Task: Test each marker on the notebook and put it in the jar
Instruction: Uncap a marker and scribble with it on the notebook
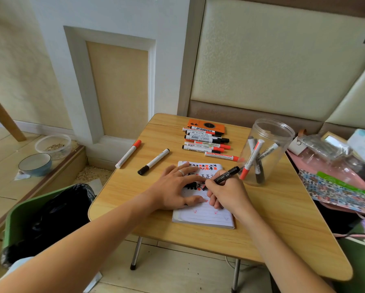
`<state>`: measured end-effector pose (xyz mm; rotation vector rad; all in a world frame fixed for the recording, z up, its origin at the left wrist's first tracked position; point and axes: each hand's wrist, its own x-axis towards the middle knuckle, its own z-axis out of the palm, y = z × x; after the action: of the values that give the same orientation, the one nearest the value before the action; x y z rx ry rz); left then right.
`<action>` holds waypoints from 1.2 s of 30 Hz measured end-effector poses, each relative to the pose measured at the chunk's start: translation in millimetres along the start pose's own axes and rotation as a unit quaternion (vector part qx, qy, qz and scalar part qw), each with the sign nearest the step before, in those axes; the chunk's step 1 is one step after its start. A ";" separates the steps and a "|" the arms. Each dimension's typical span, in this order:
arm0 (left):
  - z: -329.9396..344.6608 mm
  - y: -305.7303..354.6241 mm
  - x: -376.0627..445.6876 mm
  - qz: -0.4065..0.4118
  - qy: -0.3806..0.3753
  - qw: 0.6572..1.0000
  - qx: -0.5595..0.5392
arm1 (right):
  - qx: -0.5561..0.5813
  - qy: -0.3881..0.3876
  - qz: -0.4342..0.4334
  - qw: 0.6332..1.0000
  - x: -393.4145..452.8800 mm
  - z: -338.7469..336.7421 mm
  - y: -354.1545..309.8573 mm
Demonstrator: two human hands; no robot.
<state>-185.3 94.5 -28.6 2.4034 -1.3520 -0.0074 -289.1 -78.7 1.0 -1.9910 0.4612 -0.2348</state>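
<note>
1. Both forearms reach in from the bottom edge. Left hand [173,187] lies flat, fingers spread, palm down on the notebook [204,216], ring on one finger, gripping nothing.
2. Right hand [226,193] is curled round a black marker [227,175], tip down on the page, just beside the left fingertips.
3. Notebook: lined white paper w/ red + black test marks, rectangular, on a wood-grain table [283,225].
4. Jar [264,151]: clear plastic, round, lidless, upright just past the right hand; approx. four markers lean inside.
5. Marker pile [207,142] lies beyond both hands; two loose markers [154,161] beyond the left hand.
6. Green bin [39,218] w/ black liner sits left of the left forearm.
</note>
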 end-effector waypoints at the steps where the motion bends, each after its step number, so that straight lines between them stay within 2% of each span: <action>1: -0.4 -0.1 0.0 0.002 0.000 1.000 -0.002 | 0.000 -0.005 -0.001 1.000 -0.5 -0.2 -1.0; 7: -0.3 -0.5 -2.4 0.004 0.023 0.999 -0.032 | 0.015 -0.017 -0.001 1.000 -1.6 0.2 -3.5; 12: -2.3 -0.1 -3.6 -0.020 0.061 0.996 -0.055 | 0.113 -0.008 0.009 0.994 1.2 0.5 -5.5; 18: -5.7 1.1 -4.5 0.003 0.142 0.986 -0.082 | 0.166 -0.017 0.014 0.986 -1.5 2.7 -8.9; 23: -7.2 2.1 -6.7 0.015 0.150 0.984 -0.095 | 0.188 -0.036 -0.005 0.981 -4.8 0.8 -11.8; 29: -12.2 5.9 -8.2 0.052 0.144 0.984 -0.090 | 0.143 -0.062 -0.048 0.987 -5.7 1.5 -9.9; 32: -12.4 5.4 -9.1 0.045 0.150 0.983 -0.099 | 0.164 -0.076 -0.037 0.983 -4.6 -1.1 -9.1; 36: -11.0 5.7 -8.9 0.034 0.155 0.982 -0.098 | 0.251 -0.065 0.014 0.966 -2.0 -6.8 -9.6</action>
<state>-192.7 102.7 -18.1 2.0899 -1.2256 0.2320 -291.2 -79.7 12.7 -1.4907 0.3065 -0.1803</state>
